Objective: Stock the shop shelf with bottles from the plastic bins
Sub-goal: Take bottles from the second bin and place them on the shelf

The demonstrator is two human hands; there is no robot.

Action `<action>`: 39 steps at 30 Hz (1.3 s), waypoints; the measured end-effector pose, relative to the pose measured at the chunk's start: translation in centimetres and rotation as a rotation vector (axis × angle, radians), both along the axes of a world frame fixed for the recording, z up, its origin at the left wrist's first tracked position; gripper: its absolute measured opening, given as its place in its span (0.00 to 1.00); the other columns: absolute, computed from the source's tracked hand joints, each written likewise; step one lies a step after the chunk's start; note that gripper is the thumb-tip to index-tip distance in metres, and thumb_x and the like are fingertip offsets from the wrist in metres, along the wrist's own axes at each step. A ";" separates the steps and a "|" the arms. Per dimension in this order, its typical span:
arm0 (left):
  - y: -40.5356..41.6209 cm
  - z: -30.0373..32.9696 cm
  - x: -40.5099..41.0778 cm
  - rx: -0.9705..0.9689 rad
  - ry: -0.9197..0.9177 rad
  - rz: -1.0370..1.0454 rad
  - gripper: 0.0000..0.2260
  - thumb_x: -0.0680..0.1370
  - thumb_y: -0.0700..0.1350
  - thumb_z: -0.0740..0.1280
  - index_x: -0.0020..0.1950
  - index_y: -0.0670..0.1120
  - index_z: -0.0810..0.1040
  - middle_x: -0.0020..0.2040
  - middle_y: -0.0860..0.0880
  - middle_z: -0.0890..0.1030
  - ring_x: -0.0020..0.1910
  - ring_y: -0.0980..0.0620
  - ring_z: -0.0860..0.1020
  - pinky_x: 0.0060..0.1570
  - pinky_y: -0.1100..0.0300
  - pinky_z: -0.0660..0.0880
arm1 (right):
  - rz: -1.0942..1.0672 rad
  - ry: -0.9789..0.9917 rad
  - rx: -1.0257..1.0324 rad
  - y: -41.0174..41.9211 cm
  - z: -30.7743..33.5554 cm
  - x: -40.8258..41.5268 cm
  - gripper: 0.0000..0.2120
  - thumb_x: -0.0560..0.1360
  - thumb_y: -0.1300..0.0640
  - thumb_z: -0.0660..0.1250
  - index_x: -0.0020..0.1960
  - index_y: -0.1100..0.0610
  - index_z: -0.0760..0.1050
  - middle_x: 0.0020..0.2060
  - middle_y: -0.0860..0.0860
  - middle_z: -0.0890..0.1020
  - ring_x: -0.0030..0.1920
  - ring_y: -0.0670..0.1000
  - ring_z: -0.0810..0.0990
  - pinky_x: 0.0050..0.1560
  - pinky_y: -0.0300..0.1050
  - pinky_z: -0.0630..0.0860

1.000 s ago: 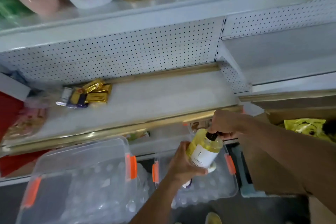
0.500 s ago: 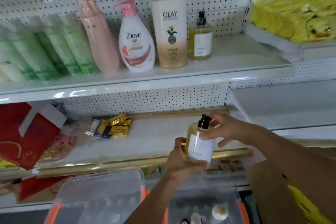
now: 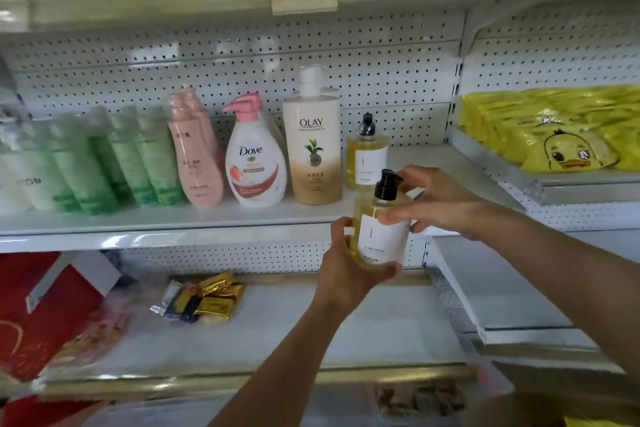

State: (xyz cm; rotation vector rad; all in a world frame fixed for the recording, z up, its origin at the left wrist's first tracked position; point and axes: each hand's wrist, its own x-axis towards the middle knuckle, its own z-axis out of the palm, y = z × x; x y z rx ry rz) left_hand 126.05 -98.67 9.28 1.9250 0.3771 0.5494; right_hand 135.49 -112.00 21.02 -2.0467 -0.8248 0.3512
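Observation:
A yellow pump bottle [image 3: 381, 236] with a black pump and white label is upright in front of the white middle shelf [image 3: 173, 222]. My left hand [image 3: 349, 270] grips its base from below and the left. My right hand [image 3: 436, 201] holds its upper body and shoulder from the right. A matching yellow bottle [image 3: 367, 159] stands on the shelf just behind, beside an Olay bottle [image 3: 313, 152], a Dove bottle [image 3: 254, 163] and a pink bottle [image 3: 195, 159]. The plastic bins are out of view.
Green tubes [image 3: 104, 163] fill the shelf's left part. Yellow duck packs [image 3: 561, 135] lie on the right-hand shelf. The lower shelf [image 3: 311, 329] holds gold-wrapped packets [image 3: 207, 298] and red packaging [image 3: 38, 315] at left. Bare shelf space shows right of the yellow bottle.
Both hands have lifted the yellow bottle from above the bins up to the middle shelf's height. The view has tilted upward and the bins have left the frame.

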 end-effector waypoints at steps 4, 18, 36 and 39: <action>0.3 2.4 2.8 0.094 -0.074 0.058 0.37 0.59 0.53 0.81 0.62 0.60 0.64 0.54 0.59 0.77 0.53 0.57 0.77 0.51 0.54 0.79 | -0.013 -0.116 0.026 0.5 2.8 1.3 0.24 0.64 0.55 0.79 0.58 0.51 0.76 0.54 0.48 0.78 0.47 0.51 0.81 0.42 0.49 0.83; 2.0 3.4 7.9 0.263 0.017 0.232 0.39 0.57 0.62 0.76 0.64 0.57 0.64 0.57 0.57 0.78 0.54 0.50 0.78 0.50 0.48 0.78 | -0.022 -0.351 -0.082 4.1 2.9 6.9 0.36 0.64 0.50 0.79 0.67 0.43 0.65 0.61 0.47 0.73 0.56 0.51 0.75 0.56 0.47 0.75; 3.2 2.4 10.9 0.373 0.062 0.260 0.36 0.72 0.49 0.69 0.76 0.52 0.55 0.71 0.55 0.70 0.69 0.51 0.68 0.67 0.51 0.66 | 0.047 -0.542 -0.184 7.3 2.8 10.1 0.34 0.70 0.57 0.74 0.69 0.44 0.62 0.62 0.51 0.76 0.58 0.55 0.75 0.58 0.53 0.75; 3.7 2.0 11.1 0.398 0.092 0.218 0.36 0.74 0.49 0.67 0.78 0.51 0.53 0.73 0.53 0.67 0.73 0.52 0.64 0.72 0.51 0.60 | 0.039 -0.548 -0.197 7.8 2.7 10.6 0.34 0.71 0.57 0.73 0.70 0.44 0.61 0.64 0.52 0.75 0.59 0.55 0.75 0.57 0.51 0.75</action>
